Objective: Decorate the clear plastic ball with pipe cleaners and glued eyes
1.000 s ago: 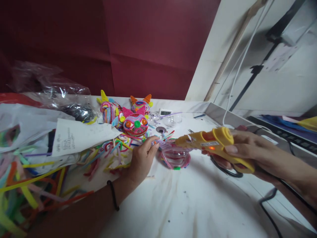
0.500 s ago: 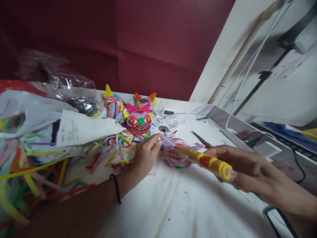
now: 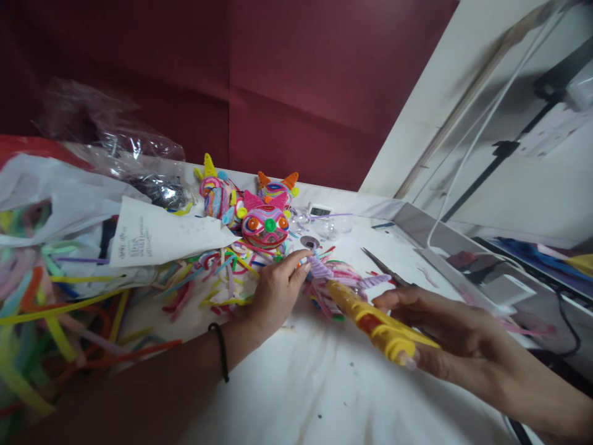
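Note:
My right hand point(image 3: 445, 346) is wrapped round a yellow hot glue gun point(image 3: 370, 318), its nozzle pointing away to the left at the near ball. That ball point(image 3: 327, 296) is covered with pink and multicoloured pipe cleaners and rests on the table, partly hidden by the gun. Thumb and fingertips of my left hand point(image 3: 278, 290) pinch a purple pipe-cleaner ear point(image 3: 319, 266) at the ball's upper left. A second purple ear point(image 3: 374, 281) sticks out on the ball's right side. The nozzle tip is close to the left ear; whether it touches cannot be made out.
Finished-looking pipe-cleaner animal heads point(image 3: 265, 225) stand behind. Scissors point(image 3: 384, 267) lie to the right. Loose pipe cleaners point(image 3: 60, 309), a white paper point(image 3: 167, 233) and a clear plastic bag point(image 3: 125, 145) crowd the left. Clear plastic balls point(image 3: 331, 227) and a small digital display point(image 3: 319, 211) sit at the back.
My right hand has turned the glue gun, so its back end swung down and towards me. My left hand keeps its pinch on the purple ear. The view has shifted slightly left.

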A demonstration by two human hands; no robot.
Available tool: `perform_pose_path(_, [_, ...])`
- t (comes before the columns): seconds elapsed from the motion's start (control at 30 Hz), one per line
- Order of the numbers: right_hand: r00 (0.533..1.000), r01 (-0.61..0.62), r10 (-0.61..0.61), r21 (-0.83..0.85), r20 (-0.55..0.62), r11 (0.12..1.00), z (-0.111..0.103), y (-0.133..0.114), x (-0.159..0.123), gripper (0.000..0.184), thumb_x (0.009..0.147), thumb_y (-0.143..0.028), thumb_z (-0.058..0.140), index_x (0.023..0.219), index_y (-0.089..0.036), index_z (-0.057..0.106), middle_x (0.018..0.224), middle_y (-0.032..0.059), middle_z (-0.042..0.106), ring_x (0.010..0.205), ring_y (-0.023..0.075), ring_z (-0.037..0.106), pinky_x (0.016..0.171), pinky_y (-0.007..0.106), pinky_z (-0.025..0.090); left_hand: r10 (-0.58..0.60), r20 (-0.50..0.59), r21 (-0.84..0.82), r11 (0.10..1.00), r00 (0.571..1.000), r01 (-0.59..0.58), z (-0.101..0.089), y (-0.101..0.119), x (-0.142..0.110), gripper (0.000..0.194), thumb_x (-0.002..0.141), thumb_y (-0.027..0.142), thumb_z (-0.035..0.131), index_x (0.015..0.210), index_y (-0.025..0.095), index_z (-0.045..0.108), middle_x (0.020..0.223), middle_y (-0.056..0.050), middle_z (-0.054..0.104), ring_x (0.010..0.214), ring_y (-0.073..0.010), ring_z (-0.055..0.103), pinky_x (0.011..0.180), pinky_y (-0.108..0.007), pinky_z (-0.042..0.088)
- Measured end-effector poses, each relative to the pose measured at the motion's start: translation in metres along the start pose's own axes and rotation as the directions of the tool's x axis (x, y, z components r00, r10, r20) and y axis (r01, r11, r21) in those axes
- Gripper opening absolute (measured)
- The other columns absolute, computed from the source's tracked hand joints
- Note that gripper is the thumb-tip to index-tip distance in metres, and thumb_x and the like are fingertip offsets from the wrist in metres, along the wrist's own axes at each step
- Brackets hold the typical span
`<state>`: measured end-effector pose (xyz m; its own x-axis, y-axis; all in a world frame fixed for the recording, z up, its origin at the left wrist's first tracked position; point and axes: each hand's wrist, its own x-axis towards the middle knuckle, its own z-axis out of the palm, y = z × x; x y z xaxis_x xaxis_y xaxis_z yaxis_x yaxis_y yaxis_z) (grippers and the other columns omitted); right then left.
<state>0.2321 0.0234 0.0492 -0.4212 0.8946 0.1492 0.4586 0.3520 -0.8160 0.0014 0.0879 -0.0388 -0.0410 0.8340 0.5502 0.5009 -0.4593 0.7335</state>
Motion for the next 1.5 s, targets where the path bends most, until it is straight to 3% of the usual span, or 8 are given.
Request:
perform_pose_path(0.33, [0.999,-0.009,0.009,-0.018,0.040,1.000,0.002,0.007,-0.002,0.034,0.078,-0.039,0.071,0.112,-0.041,0.065,0.108,0.0038,0.070,0.098,0.0248,0.068,0.073,0.029,0.059,0.033,-0.015,0.009,0.999,0.999,-0.032,0.001,0.000,0.000,0.026,0.088,0.018,0.056,0.110,0.020,0.069,0.079,-0.001,0.072,0.064,-0.0115,0.060,0.054,-0.020,0.040])
perform_pose_path(0.63, [0.994,0.050,-0.058,-0.092,-0.088,0.995,0.006,0.002,-0.006,0.031,0.071,-0.038,0.074,0.102,-0.039,0.070,0.094,0.0035,0.074,0.077,0.0241,0.071,0.055,0.025,0.059,0.017,-0.025,0.041,0.999,1.000,-0.016,0.000,0.001,0.000,0.024,0.088,0.020,0.056,0.108,0.020,0.070,0.071,0.000,0.070,0.059,-0.0117,0.059,0.052,-0.020,0.040])
perform_pose_path(0.97, [0.989,0.095,-0.110,-0.145,-0.099,0.985,0.003,-0.003,-0.007,0.028,0.073,-0.039,0.073,0.101,-0.041,0.069,0.089,0.0018,0.073,0.078,0.0235,0.071,0.055,0.024,0.059,0.082,-0.043,0.001,0.997,0.996,-0.082,0.002,0.001,0.001,0.023,0.088,0.018,0.056,0.107,0.020,0.070,0.075,0.000,0.073,0.067,-0.0130,0.065,0.060,-0.020,0.048])
perform_pose_path(1.33, [0.989,0.056,-0.070,-0.107,-0.130,0.993,0.001,0.000,-0.008,0.025,0.071,-0.042,0.073,0.094,-0.032,0.070,0.085,0.0060,0.071,0.078,0.0270,0.069,0.052,0.028,0.059,0.091,-0.050,0.021,0.996,0.995,-0.090,0.002,-0.002,0.000,0.023,0.088,0.020,0.056,0.107,0.021,0.070,0.076,-0.001,0.073,0.065,-0.0128,0.064,0.057,-0.019,0.046])
perform_pose_path(1.5, [0.995,0.061,-0.071,-0.124,-0.072,0.990,-0.002,0.002,-0.010,0.023,0.075,-0.040,0.071,0.097,-0.032,0.068,0.087,0.0053,0.070,0.082,0.0260,0.069,0.059,0.029,0.060,0.092,-0.044,0.033,0.995,0.995,-0.090,0.002,-0.002,0.000,0.023,0.088,0.019,0.056,0.106,0.019,0.070,0.076,-0.001,0.073,0.063,-0.0126,0.064,0.055,-0.020,0.044])
